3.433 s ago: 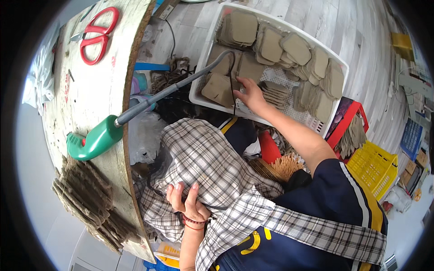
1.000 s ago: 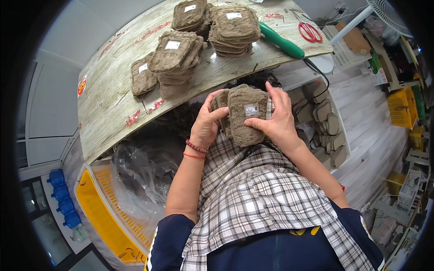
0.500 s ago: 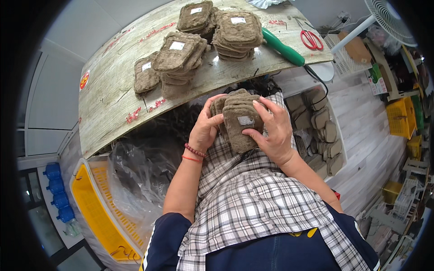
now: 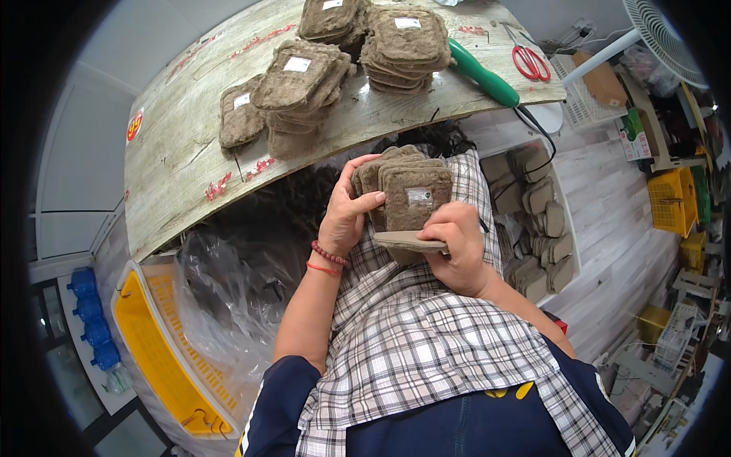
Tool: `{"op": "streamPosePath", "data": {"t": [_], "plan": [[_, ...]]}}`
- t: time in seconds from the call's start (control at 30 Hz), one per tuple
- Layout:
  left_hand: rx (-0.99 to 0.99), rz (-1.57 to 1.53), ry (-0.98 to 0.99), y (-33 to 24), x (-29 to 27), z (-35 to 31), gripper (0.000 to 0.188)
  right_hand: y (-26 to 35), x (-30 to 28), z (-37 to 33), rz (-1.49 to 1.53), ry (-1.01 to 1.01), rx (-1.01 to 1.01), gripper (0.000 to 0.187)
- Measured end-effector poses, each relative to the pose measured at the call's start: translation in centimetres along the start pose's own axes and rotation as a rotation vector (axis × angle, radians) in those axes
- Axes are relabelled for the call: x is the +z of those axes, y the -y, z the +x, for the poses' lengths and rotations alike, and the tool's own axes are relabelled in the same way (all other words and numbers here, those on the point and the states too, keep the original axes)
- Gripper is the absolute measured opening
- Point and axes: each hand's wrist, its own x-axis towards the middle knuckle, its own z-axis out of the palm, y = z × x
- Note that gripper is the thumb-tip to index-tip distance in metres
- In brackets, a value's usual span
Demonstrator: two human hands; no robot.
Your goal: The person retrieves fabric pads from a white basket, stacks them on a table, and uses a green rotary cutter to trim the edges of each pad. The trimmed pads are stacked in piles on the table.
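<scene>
My left hand (image 4: 352,199) grips a small stack of brown fuzzy pads (image 4: 415,183) over my lap, its thumb on the stack's edge. The top pad bears a white label. In my right hand (image 4: 457,244) a single pad (image 4: 410,242) is pinched and tilted so that its thin edge faces up, just below the stack. Both hands are closed. On the table in front stand stacks of like pads (image 4: 407,38), with another labelled pile (image 4: 297,76) to their left and a low pile (image 4: 242,113) beside that.
On the table (image 4: 175,167) lie a green-handled tool (image 4: 483,72) with a black cord and red-handled scissors (image 4: 530,64). A white bin of pads (image 4: 560,263) stands right of my lap. To my left are a yellow basket (image 4: 164,358) and a clear plastic bag (image 4: 228,297). A fan (image 4: 662,38) stands far right.
My right hand has moved down, separating one pad from the stack and turning it edge-up. The left hand keeps the rest of the stack in nearly the same place.
</scene>
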Motion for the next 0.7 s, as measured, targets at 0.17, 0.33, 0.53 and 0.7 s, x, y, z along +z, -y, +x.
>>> {"op": "streamPosePath", "data": {"t": [0.17,0.33,0.53,0.7], "plan": [[0.006,0.012,0.0,0.0,-0.2,-0.1,0.062,1.4,-0.9,1.9,-0.146,-0.06,0.264,0.035],[0.007,-0.015,0.012,-0.4,0.5,-0.3,0.061,1.2,-1.1,0.4,-0.05,-0.023,0.059,0.036],[-0.003,-0.063,0.011,-0.5,0.4,-0.6,0.061,0.3,-1.2,1.1,0.122,-0.043,0.035,0.045],[0.012,-0.059,0.05,-0.5,0.3,-0.8,0.063,1.4,-2.2,2.5,-0.125,-0.027,0.196,0.043]]}}
